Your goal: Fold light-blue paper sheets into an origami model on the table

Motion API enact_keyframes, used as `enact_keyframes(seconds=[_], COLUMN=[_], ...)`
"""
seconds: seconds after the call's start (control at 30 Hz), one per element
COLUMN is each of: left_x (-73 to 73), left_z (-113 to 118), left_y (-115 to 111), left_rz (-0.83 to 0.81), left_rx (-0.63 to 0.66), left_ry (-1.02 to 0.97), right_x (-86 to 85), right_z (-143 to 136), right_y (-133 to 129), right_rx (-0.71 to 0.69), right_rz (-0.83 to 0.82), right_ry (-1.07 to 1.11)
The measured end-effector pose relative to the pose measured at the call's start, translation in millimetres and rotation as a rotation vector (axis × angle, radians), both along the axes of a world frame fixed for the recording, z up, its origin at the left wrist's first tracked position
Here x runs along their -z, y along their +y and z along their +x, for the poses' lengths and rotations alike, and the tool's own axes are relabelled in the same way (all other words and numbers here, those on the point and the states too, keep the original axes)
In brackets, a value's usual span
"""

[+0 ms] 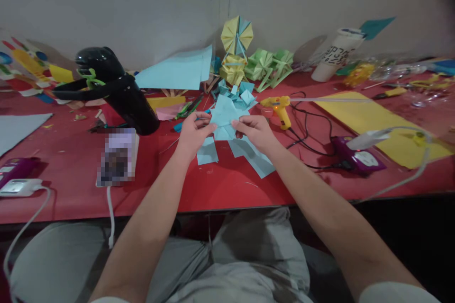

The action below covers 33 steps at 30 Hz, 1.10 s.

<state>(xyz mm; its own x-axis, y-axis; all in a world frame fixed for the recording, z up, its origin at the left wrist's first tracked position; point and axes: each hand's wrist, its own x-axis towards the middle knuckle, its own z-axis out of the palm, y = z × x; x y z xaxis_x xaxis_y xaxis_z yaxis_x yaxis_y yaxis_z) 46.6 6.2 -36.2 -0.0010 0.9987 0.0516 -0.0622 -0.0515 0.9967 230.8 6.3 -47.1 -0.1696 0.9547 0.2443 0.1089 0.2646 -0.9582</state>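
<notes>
Between my two hands is a light blue piece of folded paper (223, 116), held up over the red table. My left hand (194, 135) pinches its left edge between thumb and fingers. On the opposite edge, my right hand (256, 130) grips it the same way. Creases run across the lower part of the paper. Beneath it lie blue paper pieces, a small square (207, 151) near my left hand and a longer strip (261, 163) below my right. Just behind sits a pile of folded blue paper pieces (245, 94).
A yellow glue gun (279, 106) with a black cord lies to the right, near a purple power strip (359, 156) and yellow sheet (377, 123). Folded paper ornaments (236, 38) stand by the wall. To the left are a black tumbler (131, 104) and a phone (119, 158).
</notes>
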Motion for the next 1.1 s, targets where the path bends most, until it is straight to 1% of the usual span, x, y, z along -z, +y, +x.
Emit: enact_keyframes(seconds=[0.13, 0.27, 0.47, 0.6, 0.83, 0.97, 1.1], left_x=[0.9, 0.6, 1.7, 1.2, -2.2, -2.9, -3.7], left_z=[1.8, 1.7, 1.7, 2.2, 4.4, 3.7, 1.1], left_y=[-1.1, -1.2, -0.2, -1.6, -6.2, -6.3, -5.3], left_rz=[-0.036, -0.035, -0.015, -0.002, 0.025, 0.007, -0.041], left_rx=[0.05, 0.041, 0.019, 0.013, 0.058, 0.086, 0.11], left_ry=[0.029, 0.077, 0.035, 0.053, 0.126, 0.086, 0.004], right_x=[-1.7, -3.3, -4.2, -3.2, 0.4, -0.1, 1.7], right_z=[-1.7, -3.3, -4.6, -6.1, -8.1, -6.5, -3.9], right_y=[-1.9, -3.8, -4.4, -4.1, -4.2, -2.6, 0.3], right_rx=[0.001, 0.004, 0.0, -0.007, -0.013, -0.019, 0.016], right_rz=[0.015, 0.023, -0.008, -0.025, -0.011, -0.02, -0.03], right_ry=[-0.027, -0.049, -0.009, -0.009, -0.041, -0.011, 0.027])
